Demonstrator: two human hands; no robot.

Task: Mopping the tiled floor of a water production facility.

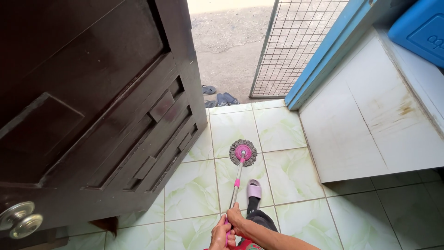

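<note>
A spin mop with a round grey fringe and pink hub point(243, 152) rests flat on the pale green floor tiles point(286, 171). Its metal handle with pink fittings point(236, 185) slants back toward me. My left hand point(221, 235) is wrapped around the lower end of the handle. My right hand point(235, 217) grips the handle just above it. My foot in a pink slipper point(254, 189) stands right of the handle.
A dark wooden door point(101, 106) with a round metal knob point(18, 218) stands open on the left. Sandals point(221, 98) lie at the threshold outside. A wire mesh gate point(296, 46), blue frame point(326, 55), white tiled ledge point(370, 115) and blue container point(421, 28) are on the right.
</note>
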